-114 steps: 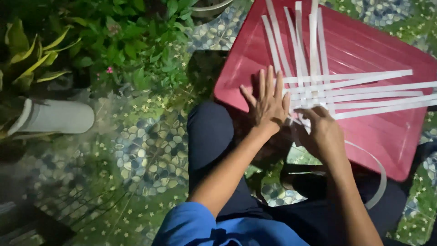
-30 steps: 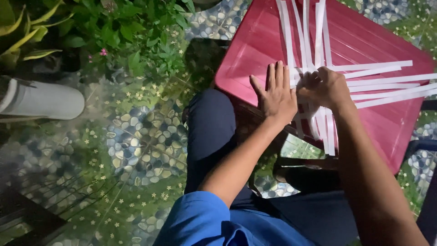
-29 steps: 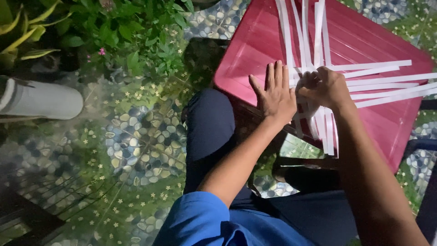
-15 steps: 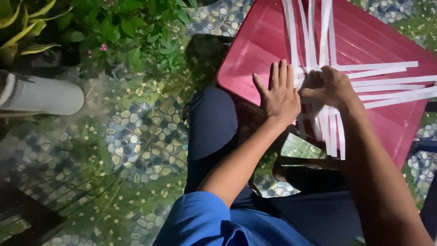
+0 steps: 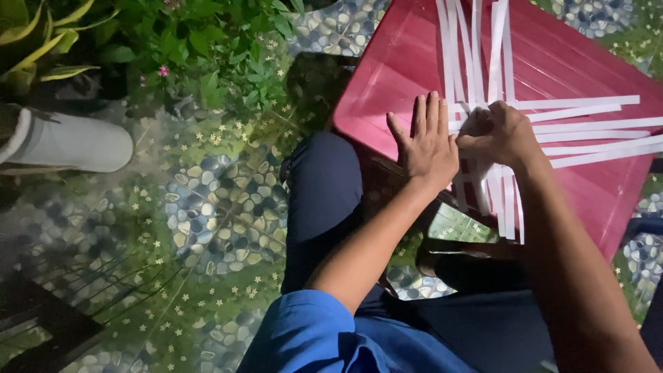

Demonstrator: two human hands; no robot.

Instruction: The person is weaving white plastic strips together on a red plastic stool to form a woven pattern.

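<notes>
Showing the head view, the only one: a seated person works a lattice of white paper strips (image 5: 511, 131) on an upturned red plastic tub (image 5: 587, 62), which rests tilted before the knees.

Left hand (image 5: 429, 141): laid flat, palm down, fingers spread and straight, pointing away from the body. It presses on the tub's red surface at the left edge of the crossing, its outer fingers touching the nearest strips.

Right hand (image 5: 498, 132): curled into a loose fist directly over the crossing point, fingers pressed together and pinching a strip end at the knuckles; which strip it grips cannot be told, since the fingertips are hidden beneath the hand.

Key relation: one set of strips runs lengthwise away from the person, its near ends overhanging the tub's near edge just below the right wrist; the other set runs crosswise, extending rightward from the right hand toward the frame edge. The crossing lies between the two hands, touching both, with the right hand the nearer.

Surroundings: pebble-mosaic paving (image 5: 207, 207), leafy plants (image 5: 207, 48), a white cylindrical object (image 5: 69, 145) at left.
</notes>
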